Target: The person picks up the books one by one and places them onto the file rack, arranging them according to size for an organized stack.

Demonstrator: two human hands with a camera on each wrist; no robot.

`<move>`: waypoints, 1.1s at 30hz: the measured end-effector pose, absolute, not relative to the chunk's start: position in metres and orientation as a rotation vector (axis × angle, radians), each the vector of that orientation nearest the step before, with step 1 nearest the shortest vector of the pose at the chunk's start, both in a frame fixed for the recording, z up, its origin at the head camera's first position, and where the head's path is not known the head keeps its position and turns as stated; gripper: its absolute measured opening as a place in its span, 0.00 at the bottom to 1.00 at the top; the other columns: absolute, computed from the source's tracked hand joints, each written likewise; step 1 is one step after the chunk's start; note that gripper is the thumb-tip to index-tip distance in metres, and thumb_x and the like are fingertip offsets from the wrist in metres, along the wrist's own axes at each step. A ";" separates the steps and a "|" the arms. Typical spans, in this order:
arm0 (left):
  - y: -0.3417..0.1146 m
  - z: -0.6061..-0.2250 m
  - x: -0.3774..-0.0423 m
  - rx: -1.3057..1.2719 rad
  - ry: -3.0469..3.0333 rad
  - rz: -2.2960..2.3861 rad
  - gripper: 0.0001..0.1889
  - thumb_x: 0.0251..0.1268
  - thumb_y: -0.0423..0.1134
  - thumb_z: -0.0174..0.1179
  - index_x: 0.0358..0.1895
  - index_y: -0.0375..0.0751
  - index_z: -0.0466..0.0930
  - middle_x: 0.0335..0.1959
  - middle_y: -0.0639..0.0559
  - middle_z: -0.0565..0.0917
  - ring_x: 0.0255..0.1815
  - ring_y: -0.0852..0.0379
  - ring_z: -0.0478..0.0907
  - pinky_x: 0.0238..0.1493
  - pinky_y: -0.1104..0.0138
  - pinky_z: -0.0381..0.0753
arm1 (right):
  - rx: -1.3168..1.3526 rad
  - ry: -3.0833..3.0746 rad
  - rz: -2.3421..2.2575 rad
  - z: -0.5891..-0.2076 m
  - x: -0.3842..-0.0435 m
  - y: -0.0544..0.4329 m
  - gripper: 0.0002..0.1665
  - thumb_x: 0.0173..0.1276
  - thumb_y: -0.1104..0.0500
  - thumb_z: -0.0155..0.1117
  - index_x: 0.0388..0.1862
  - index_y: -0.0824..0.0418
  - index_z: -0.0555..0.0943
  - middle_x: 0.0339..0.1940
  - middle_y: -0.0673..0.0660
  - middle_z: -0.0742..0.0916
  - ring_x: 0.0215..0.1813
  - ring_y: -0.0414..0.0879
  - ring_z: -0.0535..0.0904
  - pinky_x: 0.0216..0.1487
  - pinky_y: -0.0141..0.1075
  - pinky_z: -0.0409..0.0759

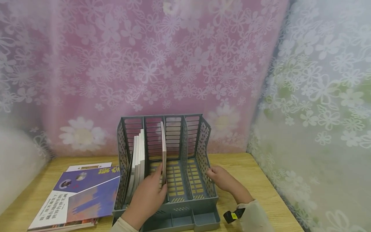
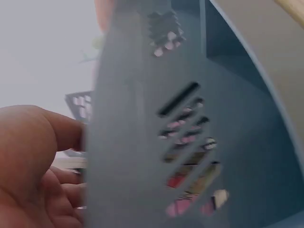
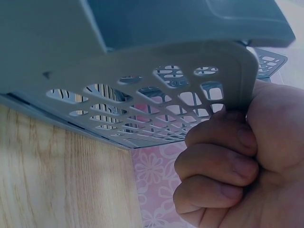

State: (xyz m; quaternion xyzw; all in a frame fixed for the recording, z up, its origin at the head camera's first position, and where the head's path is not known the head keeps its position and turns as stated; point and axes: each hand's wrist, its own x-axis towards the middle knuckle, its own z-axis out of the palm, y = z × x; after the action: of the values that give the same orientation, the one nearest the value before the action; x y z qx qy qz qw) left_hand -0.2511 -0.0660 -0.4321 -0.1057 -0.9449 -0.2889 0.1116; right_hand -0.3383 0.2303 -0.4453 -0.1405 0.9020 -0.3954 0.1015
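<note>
A grey plastic desktop file organizer (image 1: 200,206) with upright compartments stands on the table. My left hand (image 1: 149,198) reaches into its second compartment from the left, fingers and thumb about the front edge of a thin upright book (image 1: 164,141). In the left wrist view the organizer's front wall (image 2: 128,118) hides the fingertips of the left hand (image 2: 28,156). My right hand (image 1: 221,177) grips the front edge of the organizer's right side wall. In the right wrist view, that hand's fingers (image 3: 216,164) curl at the perforated side wall (image 3: 190,85).
Several white-edged books (image 1: 139,161) stand in the leftmost compartment. Left of the organizer lies a pile of books with a purple and white cover (image 1: 84,193) on the wooden table (image 1: 240,159). Small open trays (image 1: 181,220) run along the organizer's front. A flowered curtain (image 1: 174,64) hangs behind.
</note>
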 end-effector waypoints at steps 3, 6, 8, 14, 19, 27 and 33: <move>-0.067 -0.424 -0.242 -0.294 -2.792 -0.836 0.36 0.70 0.42 0.65 0.79 0.41 0.65 0.57 0.42 0.86 0.27 0.57 0.78 0.20 0.65 0.68 | -0.414 2.665 -1.156 -0.445 -0.338 0.231 0.25 0.83 0.55 0.43 0.20 0.55 0.62 0.17 0.49 0.64 0.20 0.44 0.54 0.27 0.37 0.59; -0.071 -0.413 -0.234 -0.292 -2.763 -0.806 0.31 0.71 0.42 0.65 0.75 0.42 0.70 0.51 0.46 0.88 0.31 0.57 0.81 0.22 0.65 0.70 | -0.407 2.664 -1.159 -0.444 -0.338 0.231 0.25 0.83 0.55 0.44 0.20 0.55 0.62 0.16 0.49 0.64 0.20 0.44 0.54 0.26 0.37 0.59; -0.074 -0.406 -0.229 -0.289 -2.729 -0.799 0.27 0.72 0.41 0.65 0.72 0.44 0.74 0.45 0.53 0.89 0.27 0.63 0.78 0.21 0.67 0.70 | -0.404 2.657 -1.170 -0.444 -0.338 0.232 0.25 0.83 0.55 0.44 0.20 0.55 0.63 0.16 0.49 0.64 0.20 0.44 0.54 0.26 0.37 0.59; -0.103 -0.375 -0.216 -0.224 -2.573 -0.887 0.17 0.73 0.38 0.62 0.61 0.51 0.82 0.32 0.63 0.87 0.19 0.69 0.70 0.19 0.68 0.67 | -0.422 2.650 -1.191 -0.445 -0.338 0.232 0.24 0.83 0.55 0.45 0.21 0.56 0.63 0.17 0.49 0.65 0.20 0.44 0.55 0.26 0.38 0.60; -0.153 -0.360 -0.217 -0.067 -2.666 -0.882 0.17 0.78 0.43 0.57 0.65 0.47 0.77 0.37 0.57 0.88 0.24 0.62 0.76 0.24 0.63 0.72 | -0.435 2.644 -1.178 -0.446 -0.338 0.232 0.24 0.83 0.54 0.44 0.21 0.55 0.62 0.16 0.49 0.64 0.20 0.44 0.54 0.26 0.38 0.60; -0.196 -0.379 -0.236 0.031 -3.070 -0.765 0.29 0.78 0.50 0.57 0.72 0.33 0.69 0.42 0.47 0.88 0.33 0.51 0.84 0.30 0.55 0.79 | -0.454 2.684 -1.145 -0.447 -0.340 0.231 0.26 0.83 0.55 0.43 0.19 0.54 0.60 0.16 0.49 0.63 0.20 0.44 0.53 0.27 0.37 0.58; -0.202 -0.395 -0.246 -0.044 -3.159 -0.685 0.24 0.75 0.47 0.60 0.65 0.34 0.78 0.49 0.41 0.87 0.46 0.42 0.85 0.42 0.44 0.82 | -0.453 2.675 -1.151 -0.447 -0.340 0.231 0.25 0.83 0.56 0.44 0.20 0.54 0.61 0.17 0.49 0.64 0.21 0.44 0.54 0.27 0.38 0.59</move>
State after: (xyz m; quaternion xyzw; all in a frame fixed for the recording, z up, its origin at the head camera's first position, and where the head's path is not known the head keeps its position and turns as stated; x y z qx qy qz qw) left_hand -0.2465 -0.2016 -0.3952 -0.0136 -0.9762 -0.2118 -0.0455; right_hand -0.3404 0.2313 -0.4468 -0.1530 0.9034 -0.3886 0.0972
